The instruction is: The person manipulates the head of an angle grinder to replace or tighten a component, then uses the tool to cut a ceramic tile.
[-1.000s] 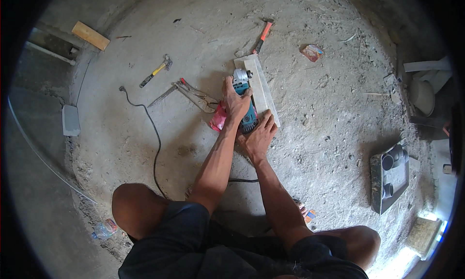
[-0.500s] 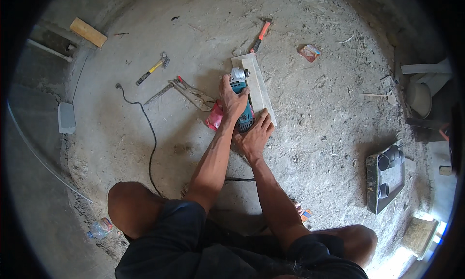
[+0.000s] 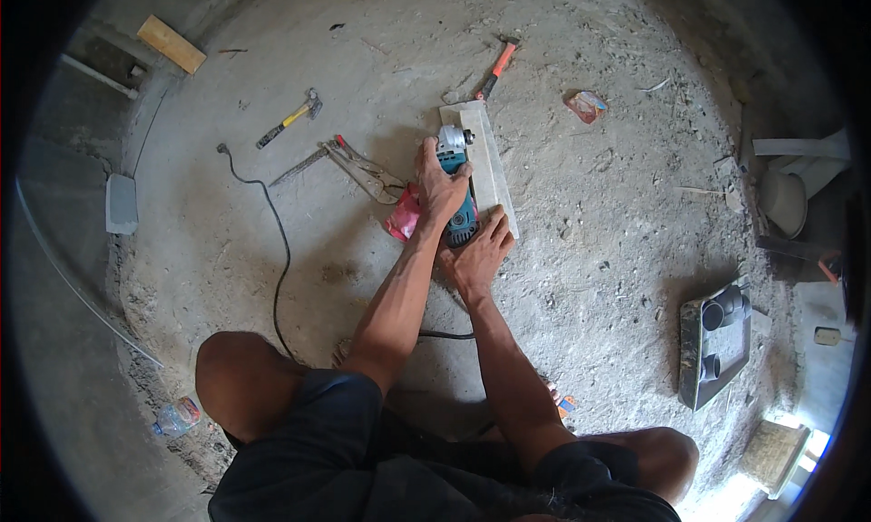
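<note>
A teal angle grinder (image 3: 462, 221) with a silver gear head lies along a pale flat strip (image 3: 495, 189) on the ground, its spindle pointing right. My left hand (image 3: 439, 179) is closed round the front of the grinder's body, just behind the gear head. At the rear end, my right hand (image 3: 477, 253) grips the grinder, its fingers reaching over beside the strip's near end. A crumpled pink bag (image 3: 403, 214) pokes out to the left, partly hidden by my left hand and forearm.
Left of my hands are large pliers (image 3: 372, 179), a yellow-handled hammer (image 3: 294, 117) and a black cable (image 3: 273, 215). A red-handled hammer (image 3: 497, 68) lies beyond the strip. A torn wrapper (image 3: 587, 106) is far right. A tray (image 3: 691, 359) with dark pipe fittings stands right.
The whole view has shifted slightly. My hands keep the same grip on the angle grinder, which stays in place against the pale strip.
</note>
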`<act>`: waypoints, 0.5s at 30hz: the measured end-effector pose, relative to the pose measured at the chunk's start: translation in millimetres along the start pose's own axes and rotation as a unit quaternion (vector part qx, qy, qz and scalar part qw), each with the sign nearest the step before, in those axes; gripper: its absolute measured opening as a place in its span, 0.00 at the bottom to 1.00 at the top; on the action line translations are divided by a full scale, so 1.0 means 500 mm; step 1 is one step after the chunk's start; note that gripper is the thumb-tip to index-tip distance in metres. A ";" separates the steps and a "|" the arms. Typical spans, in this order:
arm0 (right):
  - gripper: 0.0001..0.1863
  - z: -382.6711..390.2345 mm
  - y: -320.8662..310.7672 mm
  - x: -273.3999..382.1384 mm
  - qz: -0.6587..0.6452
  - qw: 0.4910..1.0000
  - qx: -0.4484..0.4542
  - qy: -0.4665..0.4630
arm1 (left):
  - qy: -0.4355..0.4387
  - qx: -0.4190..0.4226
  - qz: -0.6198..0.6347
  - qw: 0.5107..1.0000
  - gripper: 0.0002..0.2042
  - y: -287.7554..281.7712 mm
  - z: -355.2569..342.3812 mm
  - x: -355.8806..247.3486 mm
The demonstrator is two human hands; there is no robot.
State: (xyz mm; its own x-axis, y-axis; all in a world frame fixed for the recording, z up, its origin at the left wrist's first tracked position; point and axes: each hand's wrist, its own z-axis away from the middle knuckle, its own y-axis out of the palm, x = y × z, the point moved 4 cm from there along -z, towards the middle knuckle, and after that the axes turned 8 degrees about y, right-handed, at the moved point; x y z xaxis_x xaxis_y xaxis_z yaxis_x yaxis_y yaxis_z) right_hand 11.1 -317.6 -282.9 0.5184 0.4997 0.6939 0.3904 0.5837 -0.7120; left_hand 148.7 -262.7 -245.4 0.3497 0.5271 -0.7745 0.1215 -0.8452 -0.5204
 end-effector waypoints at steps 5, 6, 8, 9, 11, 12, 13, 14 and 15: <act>0.67 -0.003 0.004 0.001 -0.007 1.000 -0.008 0.001 | 0.003 0.010 -0.010 1.000 0.32 0.005 -0.001 0.014; 0.67 -0.002 0.005 -0.001 -0.006 1.000 -0.008 0.000 | 0.002 0.009 -0.010 1.000 0.32 0.007 -0.001 0.017; 0.67 0.001 0.000 0.004 -0.012 1.000 -0.003 0.007 | 0.010 0.003 -0.012 1.000 0.32 0.006 0.000 0.021; 0.67 0.002 -0.001 0.007 -0.012 1.000 -0.002 0.006 | 0.010 0.002 -0.012 1.000 0.32 0.006 0.000 0.023; 0.67 0.003 -0.002 0.008 -0.016 1.000 0.004 0.017 | 0.015 -0.002 -0.017 1.000 0.32 0.005 -0.001 0.022; 0.67 0.004 -0.002 0.008 -0.016 1.000 0.005 0.017 | 0.015 -0.003 -0.017 1.000 0.32 0.004 0.000 0.022; 0.68 0.003 -0.003 0.005 -0.013 1.000 0.008 0.019 | 0.003 0.007 -0.014 1.000 0.32 0.003 0.001 0.014; 0.68 0.002 -0.004 0.002 -0.011 1.000 0.012 0.020 | -0.008 0.017 -0.010 1.000 0.33 0.004 0.002 0.009; 0.68 0.001 -0.005 0.000 -0.010 1.000 0.011 0.021 | -0.009 0.017 -0.009 1.000 0.33 0.006 0.002 0.008</act>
State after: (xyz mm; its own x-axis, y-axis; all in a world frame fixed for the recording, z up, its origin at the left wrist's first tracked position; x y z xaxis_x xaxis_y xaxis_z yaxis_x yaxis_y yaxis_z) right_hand 9.7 -318.8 -281.1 0.5427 0.4609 0.7021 0.3841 0.6072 -0.6955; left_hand 149.5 -263.0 -250.7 0.3312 0.5440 -0.7710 0.0952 -0.8322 -0.5462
